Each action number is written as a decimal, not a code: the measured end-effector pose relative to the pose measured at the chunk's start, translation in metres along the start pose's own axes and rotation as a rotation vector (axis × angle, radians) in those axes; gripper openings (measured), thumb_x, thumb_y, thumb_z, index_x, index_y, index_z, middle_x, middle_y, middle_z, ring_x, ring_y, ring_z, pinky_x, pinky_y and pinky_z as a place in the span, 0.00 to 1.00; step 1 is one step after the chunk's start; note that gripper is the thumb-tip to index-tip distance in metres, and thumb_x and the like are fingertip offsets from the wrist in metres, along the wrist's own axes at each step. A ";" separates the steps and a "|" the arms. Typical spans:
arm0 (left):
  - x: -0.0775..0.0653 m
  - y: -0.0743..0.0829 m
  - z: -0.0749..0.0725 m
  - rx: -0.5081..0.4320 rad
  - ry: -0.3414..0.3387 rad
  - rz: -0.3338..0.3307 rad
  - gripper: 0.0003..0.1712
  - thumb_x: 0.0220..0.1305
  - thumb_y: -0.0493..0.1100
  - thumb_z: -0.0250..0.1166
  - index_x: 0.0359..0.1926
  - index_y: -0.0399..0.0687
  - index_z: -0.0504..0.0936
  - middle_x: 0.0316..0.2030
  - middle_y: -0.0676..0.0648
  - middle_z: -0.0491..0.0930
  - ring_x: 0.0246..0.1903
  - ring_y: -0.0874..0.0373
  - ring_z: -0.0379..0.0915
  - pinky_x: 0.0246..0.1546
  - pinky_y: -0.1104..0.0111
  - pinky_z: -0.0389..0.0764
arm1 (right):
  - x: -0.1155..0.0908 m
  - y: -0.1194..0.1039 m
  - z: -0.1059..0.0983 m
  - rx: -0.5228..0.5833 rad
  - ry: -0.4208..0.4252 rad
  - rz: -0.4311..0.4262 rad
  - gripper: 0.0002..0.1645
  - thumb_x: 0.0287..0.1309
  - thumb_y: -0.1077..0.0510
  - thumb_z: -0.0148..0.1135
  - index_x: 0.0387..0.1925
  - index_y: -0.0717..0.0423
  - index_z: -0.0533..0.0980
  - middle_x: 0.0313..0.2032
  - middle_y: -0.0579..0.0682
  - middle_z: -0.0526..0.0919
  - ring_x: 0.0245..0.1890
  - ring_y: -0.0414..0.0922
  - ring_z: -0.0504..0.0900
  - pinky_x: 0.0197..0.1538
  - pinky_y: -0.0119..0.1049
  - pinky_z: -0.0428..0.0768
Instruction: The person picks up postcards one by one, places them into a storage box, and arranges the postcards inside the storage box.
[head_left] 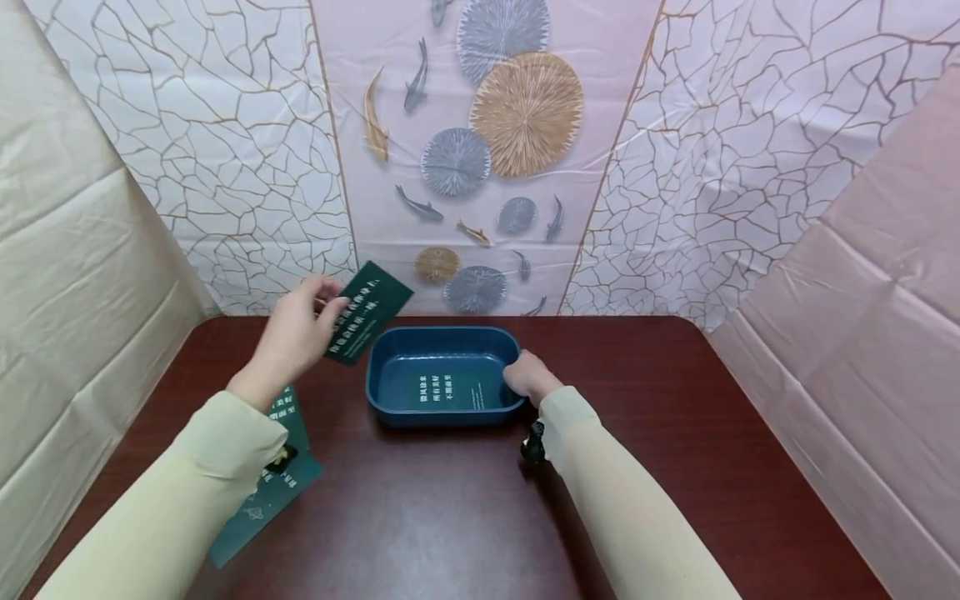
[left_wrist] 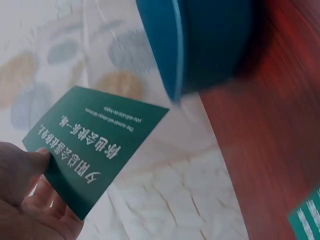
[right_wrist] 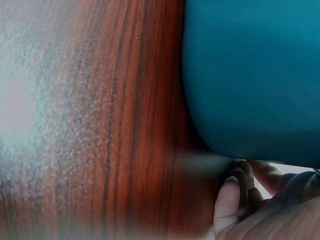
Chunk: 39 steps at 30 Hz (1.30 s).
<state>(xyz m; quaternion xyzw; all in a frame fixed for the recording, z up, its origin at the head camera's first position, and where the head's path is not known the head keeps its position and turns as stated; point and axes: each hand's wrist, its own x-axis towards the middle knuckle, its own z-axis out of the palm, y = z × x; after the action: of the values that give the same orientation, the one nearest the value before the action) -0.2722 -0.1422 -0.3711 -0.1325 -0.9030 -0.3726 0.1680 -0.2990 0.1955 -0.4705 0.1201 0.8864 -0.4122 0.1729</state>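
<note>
My left hand (head_left: 303, 321) pinches a dark green card (head_left: 369, 312) with white printed characters between thumb and fingers, in the air left of a blue basin (head_left: 390, 417). The left wrist view shows the thumb on the printed face of the card (left_wrist: 95, 145) and the other fingers behind it. At the basin's right end, my right hand (head_left: 529, 377) grips the rim. Seen from the right wrist, its fingers (right_wrist: 228, 200) are curled by the outer wall of the basin (right_wrist: 255, 80). Another green card (head_left: 480, 387) with white characters lies inside the basin.
More green cards (head_left: 258, 512) lie on the dark red-brown wooden table (head_left: 420, 508) at the left, partly hidden under my left forearm. Patterned cloth (head_left: 262, 167) hangs behind the table's far edge, with plain pale cloth (head_left: 75, 292) along the sides.
</note>
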 end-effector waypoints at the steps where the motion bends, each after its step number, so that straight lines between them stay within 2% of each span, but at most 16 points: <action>1: 0.001 0.005 0.006 -0.003 -0.019 0.010 0.11 0.73 0.44 0.55 0.49 0.43 0.75 0.41 0.42 0.78 0.39 0.47 0.74 0.41 0.54 0.73 | 0.000 0.000 0.000 0.002 -0.002 0.000 0.35 0.70 0.60 0.43 0.74 0.64 0.46 0.71 0.60 0.54 0.67 0.56 0.60 0.63 0.54 0.66; 5: 0.005 0.020 0.029 0.004 -0.099 0.029 0.08 0.72 0.44 0.56 0.45 0.45 0.76 0.37 0.45 0.78 0.34 0.51 0.73 0.37 0.58 0.74 | 0.000 0.000 0.001 0.014 -0.007 0.003 0.36 0.70 0.61 0.43 0.74 0.63 0.46 0.72 0.60 0.54 0.68 0.56 0.59 0.63 0.55 0.66; 10: 0.010 0.031 0.056 0.006 -0.156 0.051 0.06 0.72 0.44 0.57 0.42 0.47 0.76 0.33 0.48 0.77 0.32 0.53 0.71 0.35 0.60 0.73 | 0.002 0.002 0.001 0.022 0.002 0.007 0.35 0.70 0.61 0.44 0.74 0.63 0.47 0.71 0.59 0.56 0.66 0.55 0.62 0.62 0.55 0.67; 19: 0.015 0.031 0.101 -0.036 -0.269 0.016 0.05 0.71 0.45 0.58 0.41 0.50 0.76 0.32 0.50 0.77 0.30 0.55 0.71 0.34 0.62 0.73 | 0.002 0.004 0.000 0.007 -0.009 0.000 0.35 0.70 0.60 0.44 0.74 0.63 0.47 0.71 0.59 0.57 0.64 0.54 0.63 0.63 0.54 0.66; 22: 0.015 0.029 0.109 -0.054 -0.288 -0.001 0.04 0.71 0.44 0.59 0.40 0.49 0.76 0.31 0.49 0.76 0.29 0.54 0.71 0.33 0.62 0.72 | 0.002 0.003 -0.001 0.004 -0.004 -0.004 0.35 0.70 0.60 0.45 0.73 0.64 0.48 0.70 0.59 0.58 0.63 0.54 0.63 0.63 0.55 0.65; 30: 0.018 0.022 0.122 -0.025 -0.365 -0.041 0.06 0.71 0.45 0.58 0.41 0.48 0.75 0.29 0.48 0.74 0.25 0.54 0.68 0.29 0.63 0.71 | 0.001 0.001 -0.001 -0.008 0.013 0.005 0.34 0.69 0.61 0.46 0.72 0.64 0.51 0.68 0.59 0.61 0.59 0.53 0.66 0.62 0.53 0.67; 35: 0.018 0.020 0.131 0.075 -0.438 -0.045 0.07 0.73 0.46 0.55 0.40 0.48 0.73 0.26 0.48 0.74 0.21 0.55 0.68 0.24 0.63 0.70 | 0.002 0.001 -0.001 -0.011 0.018 0.002 0.35 0.68 0.61 0.46 0.73 0.64 0.50 0.70 0.59 0.59 0.61 0.53 0.64 0.63 0.53 0.66; 39: 0.018 0.016 0.137 0.170 -0.478 -0.026 0.08 0.73 0.47 0.55 0.40 0.48 0.73 0.28 0.49 0.74 0.24 0.56 0.70 0.28 0.63 0.72 | 0.003 0.002 -0.001 -0.009 0.019 0.002 0.36 0.68 0.61 0.46 0.73 0.65 0.49 0.70 0.59 0.58 0.62 0.53 0.64 0.63 0.53 0.65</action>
<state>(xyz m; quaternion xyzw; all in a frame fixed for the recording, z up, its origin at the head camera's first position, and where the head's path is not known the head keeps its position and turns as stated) -0.3110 -0.0302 -0.4448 -0.1905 -0.9468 -0.2555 -0.0447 -0.3009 0.1976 -0.4722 0.1242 0.8898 -0.4068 0.1656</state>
